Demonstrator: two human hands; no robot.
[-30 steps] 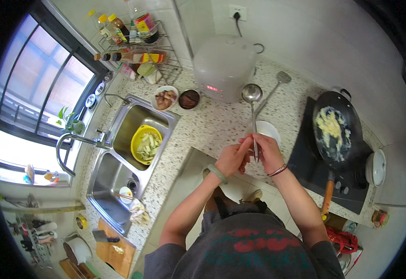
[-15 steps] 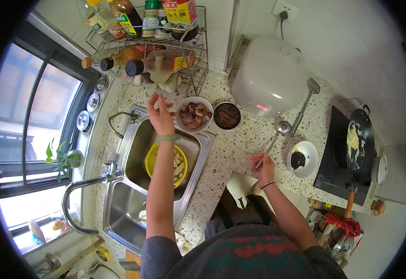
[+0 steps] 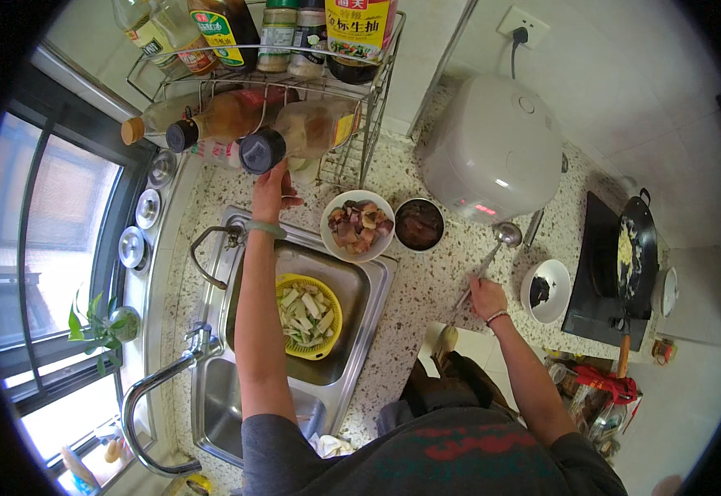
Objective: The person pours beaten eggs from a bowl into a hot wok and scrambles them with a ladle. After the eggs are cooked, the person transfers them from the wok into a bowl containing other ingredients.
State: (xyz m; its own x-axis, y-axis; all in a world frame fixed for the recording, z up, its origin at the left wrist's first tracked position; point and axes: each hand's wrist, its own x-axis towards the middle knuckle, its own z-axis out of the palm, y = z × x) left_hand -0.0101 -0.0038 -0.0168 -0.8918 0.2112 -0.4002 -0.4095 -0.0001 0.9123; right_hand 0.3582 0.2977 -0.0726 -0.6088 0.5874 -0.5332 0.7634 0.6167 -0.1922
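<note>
My left hand reaches up to the wire rack, just below a black-capped bottle lying on its side. Some of its fingers show stretched out, with nothing visible in them; the fingertips by the cap are partly hidden. Over the counter my right hand is closed around the handle of a metal ladle, whose bowl points away toward the rice cooker. Between the hands stand a white bowl of raw meat pieces and a small bowl of dark brown contents.
A yellow basket of cut pale-green vegetables sits in the steel sink. Right of my right hand is a white bowl with dark bits. A wok holding yellow food stands on the black hob. Bottles crowd the wire rack.
The view has shifted closer to the rack. My left hand has moved from beside the meat bowl to under the black-capped bottle. My right hand still grips the ladle, slightly farther along the counter.
</note>
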